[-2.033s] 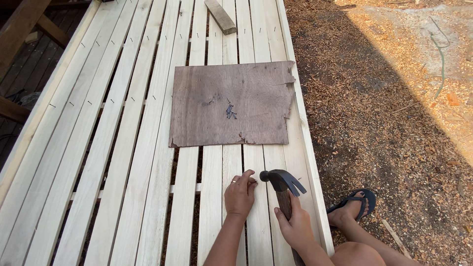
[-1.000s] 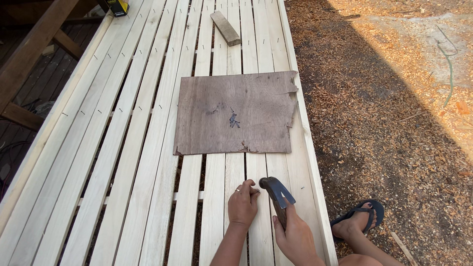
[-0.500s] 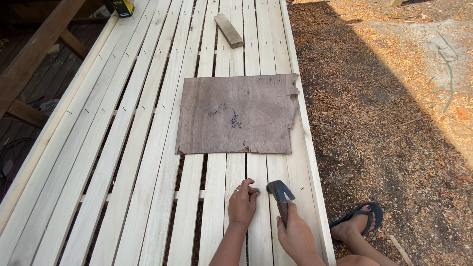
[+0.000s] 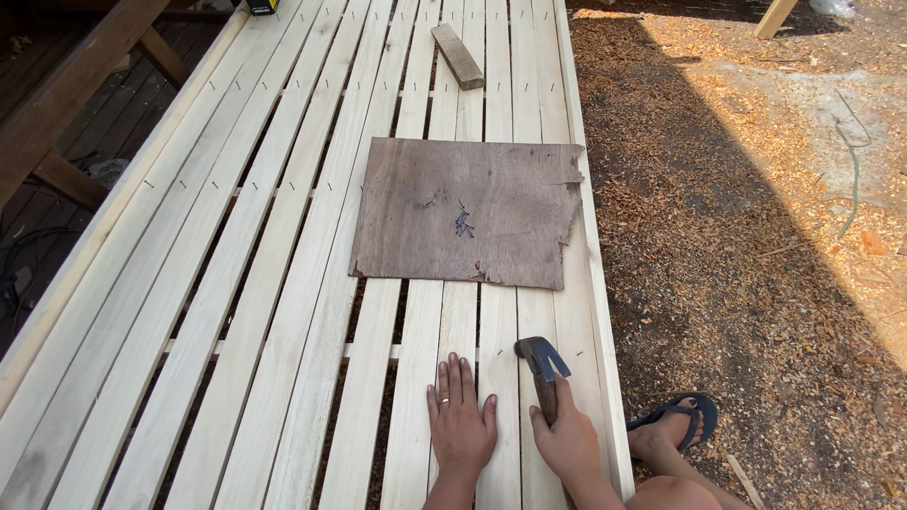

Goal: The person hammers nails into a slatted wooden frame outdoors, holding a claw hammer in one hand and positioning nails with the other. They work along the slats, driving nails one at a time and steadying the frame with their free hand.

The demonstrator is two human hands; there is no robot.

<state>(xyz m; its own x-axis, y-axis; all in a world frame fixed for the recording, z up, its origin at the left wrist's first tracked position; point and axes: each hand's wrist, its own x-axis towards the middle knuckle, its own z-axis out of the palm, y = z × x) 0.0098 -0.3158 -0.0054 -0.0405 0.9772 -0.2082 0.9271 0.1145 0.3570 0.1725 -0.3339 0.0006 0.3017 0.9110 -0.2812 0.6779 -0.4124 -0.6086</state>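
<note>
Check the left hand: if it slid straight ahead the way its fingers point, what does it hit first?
The left hand lies flat on a pale slat, fingers pointing up the frame. Straight on it would cross bare slat, then likely meet the near, ragged edge of the dark plywood sheet. The hammer in the right hand sits off that line.

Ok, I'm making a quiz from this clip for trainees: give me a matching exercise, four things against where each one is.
Things:
1. hammer
2. left hand
3. small nails
4. short wood block

Places:
A. flat on a pale slat
B. on the dark board
C. far up the slats
D. in the right hand

Pairs: 1-D, 2-A, 3-B, 4-C
</note>
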